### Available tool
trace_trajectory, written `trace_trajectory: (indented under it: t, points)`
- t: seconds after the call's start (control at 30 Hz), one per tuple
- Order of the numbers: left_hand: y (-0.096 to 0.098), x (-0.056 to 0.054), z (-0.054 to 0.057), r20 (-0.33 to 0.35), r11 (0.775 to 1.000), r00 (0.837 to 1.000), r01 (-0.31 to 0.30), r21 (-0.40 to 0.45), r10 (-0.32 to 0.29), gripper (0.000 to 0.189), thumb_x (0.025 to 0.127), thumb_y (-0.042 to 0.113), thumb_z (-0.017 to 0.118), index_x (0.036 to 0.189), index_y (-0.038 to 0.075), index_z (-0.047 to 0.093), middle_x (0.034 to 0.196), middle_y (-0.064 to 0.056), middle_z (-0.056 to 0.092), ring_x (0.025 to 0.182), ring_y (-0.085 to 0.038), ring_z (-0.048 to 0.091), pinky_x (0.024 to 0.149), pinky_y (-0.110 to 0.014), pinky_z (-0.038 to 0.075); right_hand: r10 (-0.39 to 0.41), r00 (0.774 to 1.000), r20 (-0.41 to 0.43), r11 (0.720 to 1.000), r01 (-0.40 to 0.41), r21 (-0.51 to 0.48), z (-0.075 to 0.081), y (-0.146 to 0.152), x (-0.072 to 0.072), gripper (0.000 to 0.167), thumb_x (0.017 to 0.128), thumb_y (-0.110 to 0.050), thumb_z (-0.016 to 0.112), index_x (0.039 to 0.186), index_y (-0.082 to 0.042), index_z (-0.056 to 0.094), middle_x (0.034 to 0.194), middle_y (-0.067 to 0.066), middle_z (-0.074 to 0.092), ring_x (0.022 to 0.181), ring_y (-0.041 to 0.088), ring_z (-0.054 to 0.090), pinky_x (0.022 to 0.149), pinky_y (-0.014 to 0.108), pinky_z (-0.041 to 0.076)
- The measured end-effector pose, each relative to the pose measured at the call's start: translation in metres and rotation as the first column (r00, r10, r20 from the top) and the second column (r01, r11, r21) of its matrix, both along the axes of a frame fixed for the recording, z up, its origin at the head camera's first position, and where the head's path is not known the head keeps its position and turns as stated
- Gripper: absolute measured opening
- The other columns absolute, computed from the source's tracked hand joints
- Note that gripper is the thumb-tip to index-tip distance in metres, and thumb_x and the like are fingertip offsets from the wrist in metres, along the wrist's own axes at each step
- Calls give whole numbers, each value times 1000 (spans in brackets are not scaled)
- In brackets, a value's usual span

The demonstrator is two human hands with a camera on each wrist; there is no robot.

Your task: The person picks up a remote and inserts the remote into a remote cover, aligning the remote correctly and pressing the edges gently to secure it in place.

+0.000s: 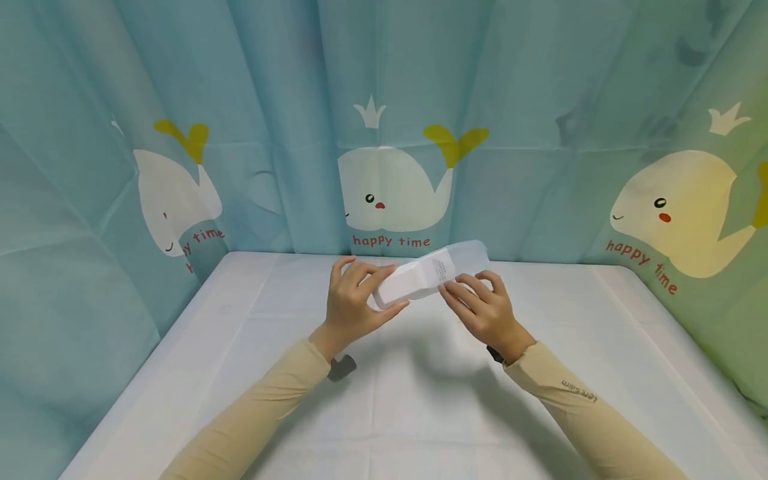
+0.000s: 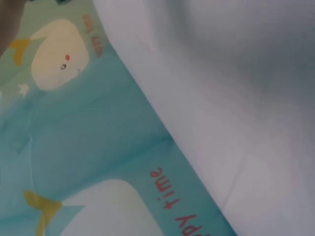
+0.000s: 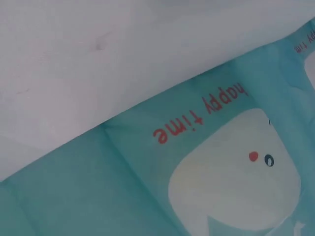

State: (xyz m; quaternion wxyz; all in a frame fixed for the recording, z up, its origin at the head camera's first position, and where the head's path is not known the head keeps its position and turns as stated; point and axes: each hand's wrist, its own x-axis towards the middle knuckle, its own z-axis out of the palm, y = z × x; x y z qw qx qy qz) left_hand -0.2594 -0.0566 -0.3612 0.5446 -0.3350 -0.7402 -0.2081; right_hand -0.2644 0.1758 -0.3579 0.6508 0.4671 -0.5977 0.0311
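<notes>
In the head view a white box, narrow and oblong, is held tilted above the far part of the table, its right end higher. Small grey print shows on its right part, and a translucent plastic piece extends beyond that end. My left hand grips the left end between thumb and fingers. At the lower right edge, near the print, my right hand pinches the box and plastic with bent fingers. Both wrist views show mostly table and curtain, with the box out of sight.
The white-covered table spreads below both hands, with their shadows on it. A teal curtain with whale prints hangs along the table's back and sides. A dark device sits at the left wrist.
</notes>
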Motion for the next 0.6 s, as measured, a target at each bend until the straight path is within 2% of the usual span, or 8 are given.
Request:
trace_trajectory:
  t: [0.1, 0.17, 0.27, 0.33, 0.4, 0.47, 0.53, 0.6]
  points:
    - [2, 3, -1, -22, 1000, 1000, 5, -20, -6, 56, 53, 36, 90, 98, 9, 71, 84, -6, 64, 75, -18, 61, 86, -47, 45, 71, 997, -12, 997, -71, 32, -2, 2, 2, 17, 88, -1, 60, 79, 0, 74, 74, 6, 70, 71, 19, 60, 66, 38, 41]
    - [3, 4, -3, -40, 999, 999, 20, -37, -22, 58, 51, 35, 90, 98, 9, 70, 85, -5, 64, 75, -18, 62, 86, -47, 45, 85, 996, 4, 994, -85, 75, -4, 3, 4, 21, 90, -2, 57, 76, -1, 74, 73, 3, 70, 71, 17, 60, 66, 37, 42]
    - [3, 3, -4, -46, 997, 998, 34, -67, -38, 57, 51, 34, 91, 98, 9, 71, 85, -5, 65, 77, -17, 62, 89, -48, 44, 10, 995, 94, 985, -25, 169, -4, 4, 8, 28, 95, -4, 49, 77, -5, 70, 77, 1, 69, 78, 17, 61, 73, 39, 44]
    - [3, 1, -4, -45, 996, 998, 34, -88, -38, 57, 52, 34, 91, 99, 10, 71, 86, -4, 66, 79, -17, 62, 90, -48, 43, -54, 975, 214, 981, 11, 194, 1, 4, 12, 27, 96, -11, 48, 79, -7, 68, 79, 3, 67, 85, 20, 61, 79, 43, 43]
    - [3, -1, -4, -51, 993, 998, 32, -114, -38, 56, 54, 35, 90, 100, 10, 71, 88, -3, 67, 80, -16, 62, 91, -49, 43, -107, 932, 347, 985, 51, 166, 8, 2, 15, 16, 92, -13, 54, 82, -8, 66, 83, 5, 66, 91, 25, 59, 84, 49, 39]
    - [3, -3, -5, -78, 988, 996, 30, -154, -42, 57, 54, 37, 90, 102, 11, 72, 90, -2, 67, 82, -16, 63, 92, -48, 43, -124, 873, 473, 991, 89, 96, 16, -1, 18, 8, 85, -12, 63, 89, -7, 68, 86, 8, 65, 95, 30, 56, 84, 53, 35]
    - [3, -5, -6, -130, 978, 990, 22, -205, -50, 58, 55, 38, 89, 103, 11, 71, 92, -1, 68, 84, -16, 63, 92, -47, 44, -144, 810, 569, 989, 137, 56, 24, -4, 20, 16, 79, -10, 70, 94, -7, 69, 89, 9, 64, 98, 34, 53, 84, 55, 33]
    - [3, -5, -7, -188, 967, 981, 5, -256, -55, 56, 58, 39, 87, 105, 12, 71, 94, 0, 69, 86, -15, 64, 92, -45, 44, -182, 753, 632, 981, 186, 61, 30, -7, 22, 20, 78, -7, 72, 97, -7, 71, 88, 8, 64, 99, 33, 52, 85, 55, 32]
